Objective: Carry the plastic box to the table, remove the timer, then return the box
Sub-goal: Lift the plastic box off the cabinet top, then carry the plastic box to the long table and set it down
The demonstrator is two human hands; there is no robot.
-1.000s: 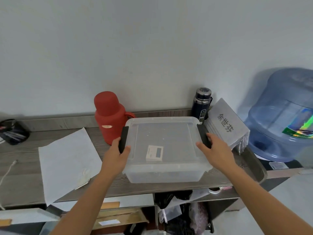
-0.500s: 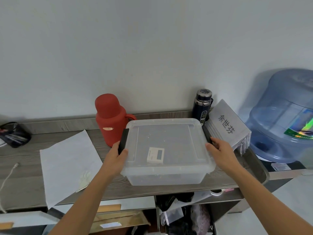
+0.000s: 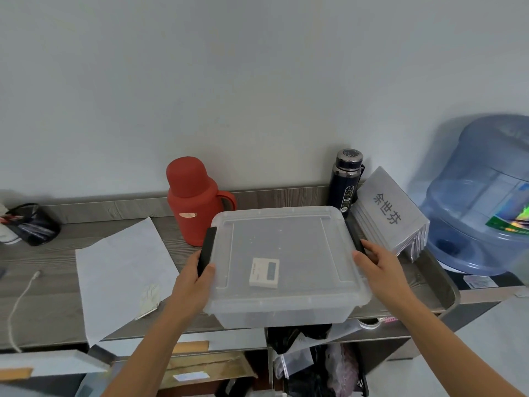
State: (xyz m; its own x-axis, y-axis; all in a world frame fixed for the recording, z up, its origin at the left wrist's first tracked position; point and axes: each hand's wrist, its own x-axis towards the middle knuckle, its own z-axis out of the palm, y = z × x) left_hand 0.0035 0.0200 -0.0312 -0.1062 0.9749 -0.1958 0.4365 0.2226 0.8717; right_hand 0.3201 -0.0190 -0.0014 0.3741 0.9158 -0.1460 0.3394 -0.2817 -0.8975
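A translucent plastic box (image 3: 286,242) with a closed lid and two black side latches sits at the front of a grey wooden shelf (image 3: 57,285), its front slightly past the edge. Through the lid a small white timer (image 3: 264,272) shows, lying flat inside. My left hand (image 3: 194,279) grips the box's left side at the black latch. My right hand (image 3: 378,267) grips the right side at the other latch.
A red thermos jug (image 3: 194,202) stands behind the box on the left, a dark blue flask (image 3: 345,181) behind on the right. A stack of name signs (image 3: 392,213) leans at the right. A big water bottle (image 3: 483,196) is far right. White paper (image 3: 120,270) lies left.
The box has come forward and slightly up toward me, now overhanging the shelf's front edge. Both hands stay on its sides.
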